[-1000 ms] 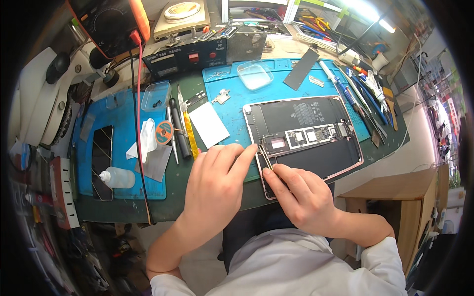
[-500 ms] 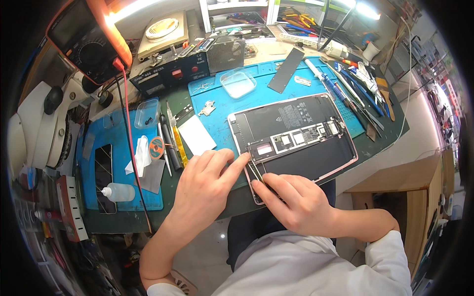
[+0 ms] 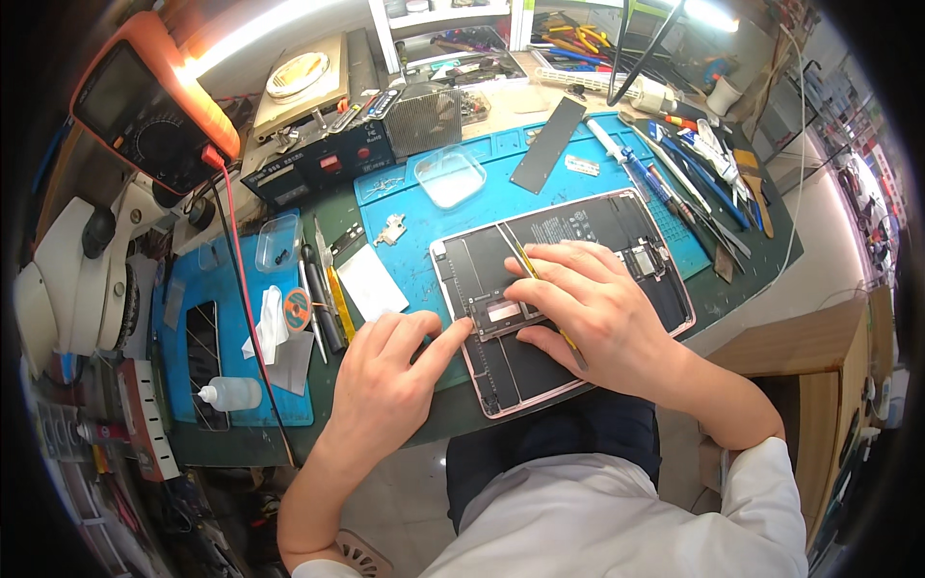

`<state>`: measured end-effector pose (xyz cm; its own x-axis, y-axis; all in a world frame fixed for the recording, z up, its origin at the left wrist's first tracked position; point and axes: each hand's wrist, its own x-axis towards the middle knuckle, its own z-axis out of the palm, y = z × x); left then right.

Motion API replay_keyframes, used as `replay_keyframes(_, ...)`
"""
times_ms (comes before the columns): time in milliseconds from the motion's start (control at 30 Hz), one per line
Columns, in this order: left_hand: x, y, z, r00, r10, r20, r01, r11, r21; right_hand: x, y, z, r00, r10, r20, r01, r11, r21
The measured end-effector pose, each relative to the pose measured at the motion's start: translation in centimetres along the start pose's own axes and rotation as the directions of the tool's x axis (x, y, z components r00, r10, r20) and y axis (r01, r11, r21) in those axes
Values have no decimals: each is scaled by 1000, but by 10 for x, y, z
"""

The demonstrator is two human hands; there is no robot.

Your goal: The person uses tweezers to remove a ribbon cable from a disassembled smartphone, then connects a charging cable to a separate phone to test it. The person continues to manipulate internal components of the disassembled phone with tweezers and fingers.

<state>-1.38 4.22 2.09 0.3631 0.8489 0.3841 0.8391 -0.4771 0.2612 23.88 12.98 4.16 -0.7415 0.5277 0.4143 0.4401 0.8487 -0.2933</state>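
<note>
An opened tablet housing with a pink rim lies at an angle in front of me, its black inside facing up. Across its middle runs a circuit board, partly covered by my right hand. That hand is closed round slim yellow-and-silver tweezers, which slant over the board with their narrow end away from me. My left hand rests at the housing's left edge. Its index finger reaches out to touch the rim near the board's end, the other fingers are loosely bent, and nothing shows in it.
A blue mat carries a clear plastic tray, a dark flat plate and small metal parts. Pens and tweezers crowd the right. At left are a phone, a dropper bottle and an orange multimeter with hanging leads.
My right hand has moved up and right over the board with the tweezers, from the housing's lower left. The housing sits slightly turned and lower; my left hand follows its edge.
</note>
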Motion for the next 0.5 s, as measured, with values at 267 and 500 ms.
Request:
replay_keyframes(267,0,-1,1,1000,-20,1,20,1000,-19,-3,14,4,997,-15,71,11,998,59)
replay_keyframes(500,1,-1,2,1000,-10,-2,10,1000,-8,-5,16,6,995,-94,16,94,996,-13)
